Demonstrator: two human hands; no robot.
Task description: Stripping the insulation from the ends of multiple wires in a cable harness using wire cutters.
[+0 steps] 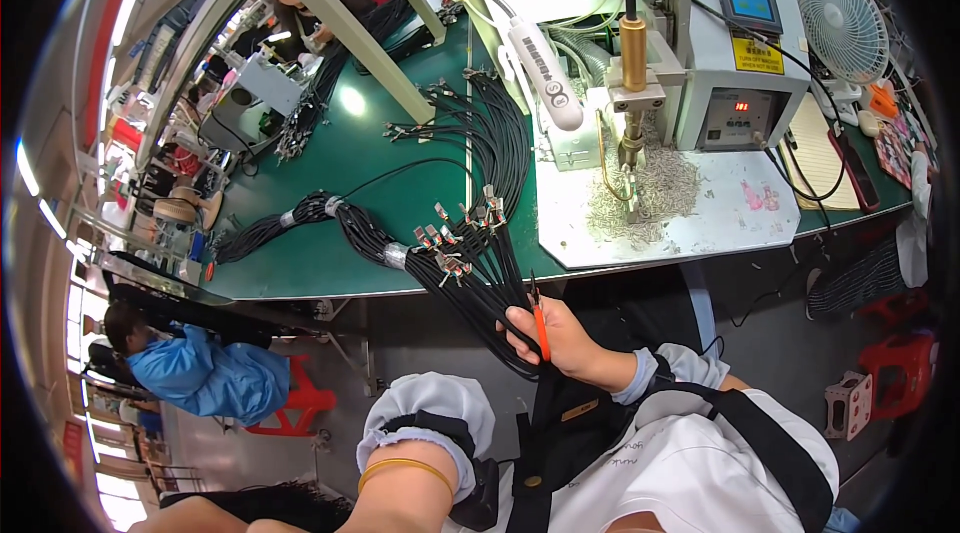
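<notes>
My right hand [568, 338] is closed around small pliers with orange handles [542, 326], their dark jaws pointing up toward the table edge. Its fingertips also press on a bundle of black cables [455, 291] that sags over the front edge. Silvery connectors [450, 245] fan out at the cable ends, and silver tape [396, 256] binds the bundle. My left forearm [410, 478], wearing a gold bracelet, bends back toward the lower edge. Only some skin of what may be my left hand [200, 515] shows there, and its fingers cannot be made out.
A bench machine [632, 123] stands on a white plate [700, 223] strewn with metal clippings, beside a control box [738, 118]. More cables [500, 148] lie behind on the green table [330, 153]. A fan [843, 23] stands right. A person in blue [205, 373] sits left.
</notes>
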